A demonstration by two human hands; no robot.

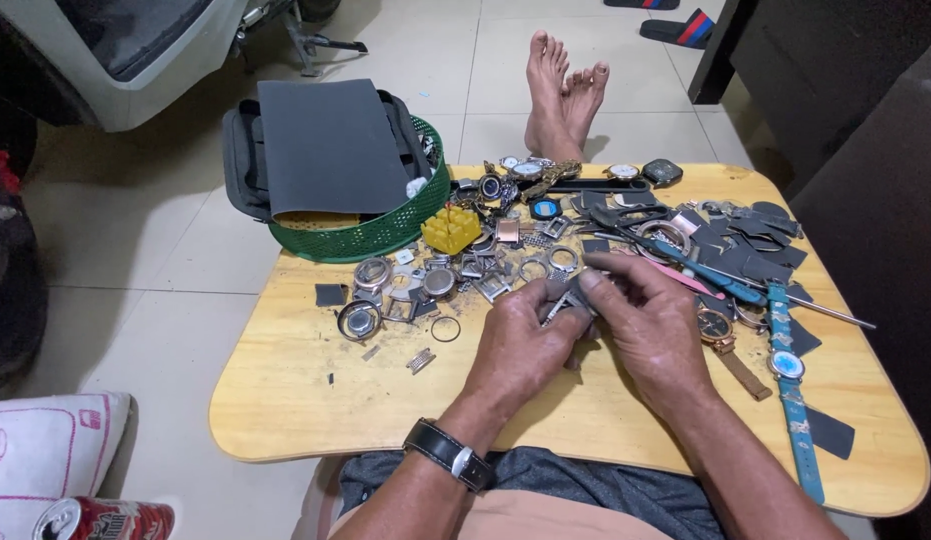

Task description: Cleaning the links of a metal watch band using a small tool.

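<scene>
Wood: pale, rounded tabletop (305, 400) set low over the person's lap; tiled floor around it, bare feet (563, 90) stretched out beyond the far edge.
Left hand (520, 350): closed around a small grey metal watch part (565, 298), fingers curled; a black-strapped wristwatch (447, 453) sits on that wrist.
Right hand (650, 320): thumb and fingertips pinched on the same grey part from the other side, touching the left hand's fingers.
Held part: up off the tabletop, at its middle, between both hands; its exact form is too small to tell.
Near left of hands: round watch cases (360, 318), a loose metal ring (445, 329), short bracelet links (420, 360), scattered in a cluster.
Far edge: yellow plastic block (450, 230), several watch heads, a black strap lying flat.
Right side: blue-handled tool (720, 282), a watch on a brown strap (730, 345), a watch on a blue strap (790, 400) running toward the near edge, dark grey square scraps (830, 432).
Far left corner: green mesh basket (375, 235) holding a dark case with a grey sheet (330, 145) laid on top.
Floor, near left: red drink can (100, 520) beside a white cushion (45, 450).
</scene>
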